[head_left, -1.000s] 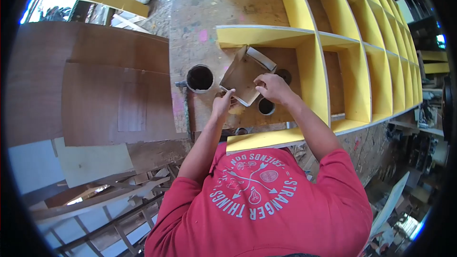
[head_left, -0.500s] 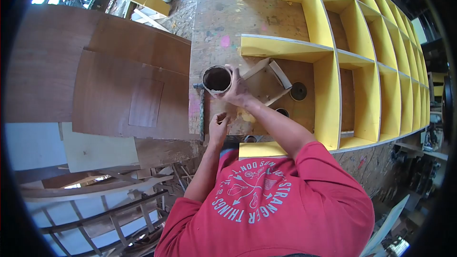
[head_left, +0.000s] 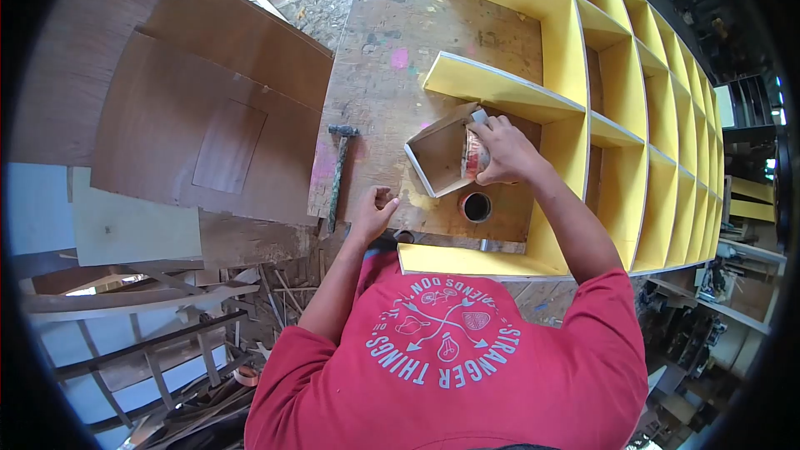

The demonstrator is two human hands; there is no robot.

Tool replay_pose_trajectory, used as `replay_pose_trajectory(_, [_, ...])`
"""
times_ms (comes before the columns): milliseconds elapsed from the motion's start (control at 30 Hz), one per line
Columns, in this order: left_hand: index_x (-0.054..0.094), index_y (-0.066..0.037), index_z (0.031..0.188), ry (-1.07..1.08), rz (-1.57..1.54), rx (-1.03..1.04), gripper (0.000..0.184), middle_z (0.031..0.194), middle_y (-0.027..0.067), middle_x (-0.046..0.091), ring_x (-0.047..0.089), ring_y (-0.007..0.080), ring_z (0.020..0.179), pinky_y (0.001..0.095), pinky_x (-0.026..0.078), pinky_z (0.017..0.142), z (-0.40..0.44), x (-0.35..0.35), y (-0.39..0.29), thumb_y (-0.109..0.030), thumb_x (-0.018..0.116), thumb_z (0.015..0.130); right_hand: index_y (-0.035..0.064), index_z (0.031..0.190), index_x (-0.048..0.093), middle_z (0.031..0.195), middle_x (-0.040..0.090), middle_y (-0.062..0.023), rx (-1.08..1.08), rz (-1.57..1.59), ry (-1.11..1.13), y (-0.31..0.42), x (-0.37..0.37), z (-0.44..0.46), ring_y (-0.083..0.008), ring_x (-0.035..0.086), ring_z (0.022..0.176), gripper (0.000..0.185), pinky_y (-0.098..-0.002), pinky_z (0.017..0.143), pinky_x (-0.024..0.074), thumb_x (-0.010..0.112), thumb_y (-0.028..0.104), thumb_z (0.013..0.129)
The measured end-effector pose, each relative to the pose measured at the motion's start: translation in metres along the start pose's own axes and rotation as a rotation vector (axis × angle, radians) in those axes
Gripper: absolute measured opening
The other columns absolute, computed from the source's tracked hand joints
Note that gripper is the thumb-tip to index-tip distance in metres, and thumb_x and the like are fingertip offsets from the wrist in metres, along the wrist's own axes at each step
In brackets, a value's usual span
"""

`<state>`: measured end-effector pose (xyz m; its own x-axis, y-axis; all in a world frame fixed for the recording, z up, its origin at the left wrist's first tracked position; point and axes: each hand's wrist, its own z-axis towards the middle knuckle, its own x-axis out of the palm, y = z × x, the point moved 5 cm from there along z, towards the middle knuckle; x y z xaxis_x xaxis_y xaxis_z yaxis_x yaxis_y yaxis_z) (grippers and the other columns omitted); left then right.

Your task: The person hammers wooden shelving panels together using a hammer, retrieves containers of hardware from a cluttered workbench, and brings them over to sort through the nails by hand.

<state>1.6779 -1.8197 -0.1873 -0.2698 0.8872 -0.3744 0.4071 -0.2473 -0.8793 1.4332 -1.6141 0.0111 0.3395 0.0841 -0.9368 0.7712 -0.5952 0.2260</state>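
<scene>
My right hand (head_left: 507, 150) is closed around a can (head_left: 476, 157) with a worn red-and-white label. It holds the can tilted, with the label side toward me, over a small wooden tray-like frame (head_left: 419, 170) on the workbench. Just in front of that hand stands a smaller round tin (head_left: 476, 207) with a dark inside. My left hand (head_left: 375, 213) hovers by the bench's near edge, fingers loosely curled, thumb apart, nothing visible in it. A hammer (head_left: 337, 183) lies to its left.
A large yellow shelf unit (head_left: 562, 129) with many compartments lies across the bench (head_left: 375, 75) on the right. Brown plywood sheets (head_left: 183, 108) spread to the left. Scrap wood (head_left: 275, 300) and a dark slatted frame (head_left: 150, 367) sit lower left.
My right hand has carried the can rightward from beside the hammer to the wooden frame and tipped it. The frame has shifted left. My left hand has loosened its fingers slightly.
</scene>
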Motion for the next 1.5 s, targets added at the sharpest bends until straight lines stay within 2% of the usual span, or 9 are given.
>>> replay_pose_trajectory(267, [0.068, 0.003, 0.121, 0.056, 0.004, 0.020, 0.044, 0.109, 0.0186, 0.072, 0.072, 0.0275, 0.098, 0.0383, 0.059, 0.088, 0.002, -0.006, -0.007, -0.026, 0.083, 0.092, 0.0060, 0.125, 0.074, 0.130, 0.068, -0.0162, 0.114, -0.545, 0.328, 0.019, 0.051, 0.045, -0.0321, 0.061, 0.125, 0.085, -0.0511, 0.098, 0.0518, 0.099, 0.039, 0.051])
replay_pose_trajectory(567, [0.067, 0.002, 0.122, 0.064, -0.055, 0.024, 0.044, 0.111, 0.0183, 0.071, 0.072, 0.0281, 0.101, 0.0394, 0.060, 0.089, 0.000, -0.006, -0.001, -0.026, 0.084, 0.092, 0.0091, 0.122, 0.075, 0.126, 0.068, -0.0131, 0.142, -0.734, 0.317, 0.044, 0.035, 0.056, -0.0313, 0.059, 0.126, 0.078, -0.0509, 0.095, 0.0495, 0.099, 0.036, 0.053])
replay_pose_trajectory(667, [0.067, 0.001, 0.123, 0.069, -0.034, 0.026, 0.045, 0.112, 0.0184, 0.070, 0.071, 0.0281, 0.102, 0.0395, 0.059, 0.089, 0.001, -0.006, 0.002, -0.027, 0.084, 0.092, 0.0058, 0.125, 0.074, 0.128, 0.069, -0.0153, 0.152, -0.425, 0.141, 0.038, -0.012, 0.048, -0.0329, 0.060, 0.128, 0.063, -0.0520, 0.102, 0.0503, 0.087, 0.037, 0.073])
replay_pose_trajectory(767, [0.067, 0.001, 0.124, 0.096, -0.016, 0.032, 0.045, 0.112, 0.0163, 0.070, 0.069, 0.0254, 0.101, 0.0379, 0.058, 0.089, 0.003, -0.002, 0.005, -0.028, 0.083, 0.093, 0.0055, 0.124, 0.073, 0.126, 0.068, -0.0158, 0.164, -0.243, 0.134, 0.044, -0.054, 0.044, -0.0334, 0.060, 0.127, 0.076, -0.0475, 0.103, 0.0519, 0.093, 0.039, 0.060])
replay_pose_trajectory(967, [0.066, -0.001, 0.128, 0.110, 0.005, 0.029, 0.044, 0.110, 0.0107, 0.070, 0.068, 0.0190, 0.097, 0.0342, 0.056, 0.089, 0.003, -0.002, 0.007, -0.027, 0.082, 0.096, 0.0067, 0.134, 0.066, 0.131, 0.067, -0.0158, 0.123, -0.608, 0.367, 0.030, 0.013, 0.054, -0.0338, 0.059, 0.129, 0.092, -0.0506, 0.103, 0.0506, 0.095, 0.040, 0.054])
replay_pose_trajectory(1167, [0.065, -0.001, 0.129, 0.133, -0.023, -0.010, 0.044, 0.109, 0.0098, 0.069, 0.067, 0.0186, 0.096, 0.0345, 0.056, 0.089, 0.001, -0.007, 0.000, -0.027, 0.081, 0.097, 0.0110, 0.129, 0.071, 0.130, 0.067, -0.0161, 0.126, -0.447, 0.272, 0.033, 0.004, 0.057, -0.0330, 0.058, 0.131, 0.081, -0.0533, 0.104, 0.0498, 0.097, 0.036, 0.057])
replay_pose_trajectory(1267, [0.065, -0.001, 0.129, 0.122, -0.012, 0.014, 0.044, 0.108, 0.0094, 0.068, 0.066, 0.0182, 0.096, 0.0344, 0.055, 0.089, 0.003, -0.001, 0.007, -0.026, 0.081, 0.097, 0.0106, 0.137, 0.065, 0.132, 0.065, -0.0174, 0.125, -0.267, 0.204, 0.044, -0.018, 0.060, -0.0354, 0.058, 0.132, 0.090, -0.0548, 0.106, 0.0496, 0.096, 0.039, 0.058])
replay_pose_trajectory(1400, [0.065, -0.001, 0.128, 0.125, -0.030, 0.014, 0.043, 0.108, 0.0092, 0.068, 0.065, 0.0179, 0.096, 0.0343, 0.055, 0.089, 0.005, -0.005, 0.003, -0.026, 0.081, 0.097, 0.0135, 0.142, 0.058, 0.125, 0.063, -0.0210, 0.032, 0.122, -0.108, 0.057, -0.041, 0.068, -0.0416, 0.060, 0.126, 0.092, -0.0532, 0.106, 0.0519, 0.094, 0.044, 0.062])
replay_pose_trajectory(1500, [0.065, -0.001, 0.128, 0.153, -0.049, -0.004, 0.043, 0.109, 0.0090, 0.068, 0.065, 0.0181, 0.096, 0.0343, 0.055, 0.089, 0.002, -0.005, -0.001, -0.026, 0.081, 0.097, 0.0119, 0.132, 0.061, 0.126, 0.062, -0.0210, -0.029, 0.363, -0.353, 0.060, -0.028, 0.087, -0.0414, 0.064, 0.117, 0.077, -0.0487, 0.103, 0.0540, 0.094, 0.033, 0.066])
